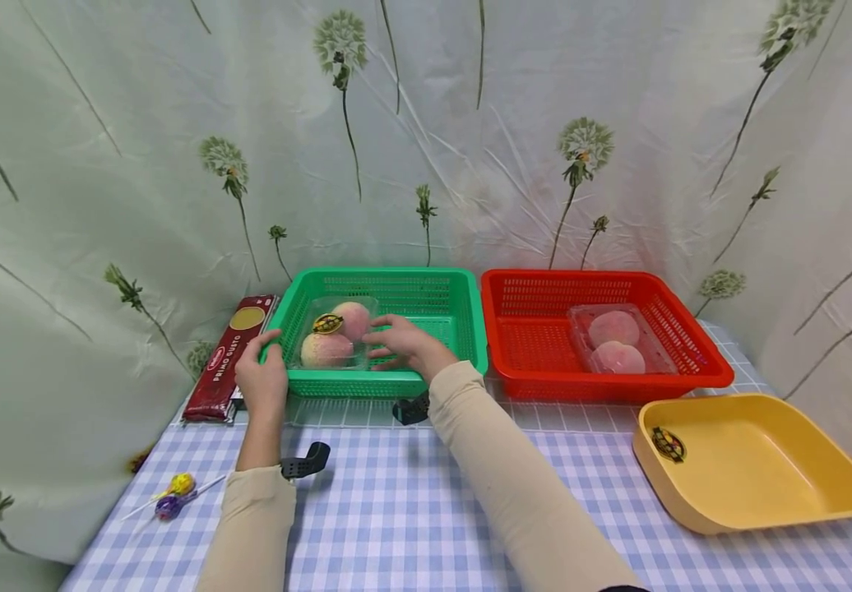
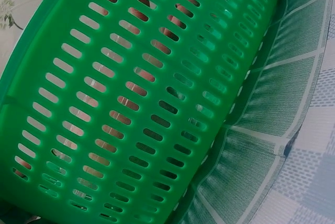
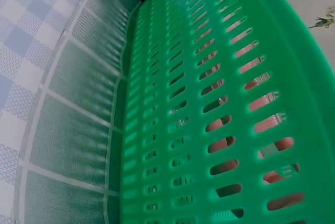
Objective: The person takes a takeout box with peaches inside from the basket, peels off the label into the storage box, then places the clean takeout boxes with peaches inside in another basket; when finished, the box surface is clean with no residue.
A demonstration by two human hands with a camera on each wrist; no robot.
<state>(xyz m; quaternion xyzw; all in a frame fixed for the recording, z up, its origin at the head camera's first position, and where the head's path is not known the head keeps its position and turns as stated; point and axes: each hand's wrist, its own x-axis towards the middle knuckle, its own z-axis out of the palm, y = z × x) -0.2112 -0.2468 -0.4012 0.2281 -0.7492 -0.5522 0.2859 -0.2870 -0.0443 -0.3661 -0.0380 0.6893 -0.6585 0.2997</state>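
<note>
In the head view, my left hand point(image 1: 261, 380) is at the left front corner of the green basket point(image 1: 389, 384), its thumb and fingers bent around the rim. My right hand point(image 1: 405, 344) reaches over the basket's front wall, fingers loosely extended. Its fingertips are beside the right side of a clear plastic pack of two peaches point(image 1: 326, 349) with a dark, gold-edged sticker; whether they touch it is hard to see. The pack lies in the basket's left half. Both wrist views show the slotted outer wall of the green basket point(image 2: 131, 98) point(image 3: 178, 98), hiding the fingers.
A red basket point(image 1: 618, 386) on the right holds another clear pack of peaches point(image 1: 616, 341). In front of it sits a yellow tub point(image 1: 752, 469) with a sticker inside. A dark red packet point(image 1: 226, 362) leans at the left. Lollipops point(image 1: 174, 496) lie on the checked cloth point(image 1: 367, 510).
</note>
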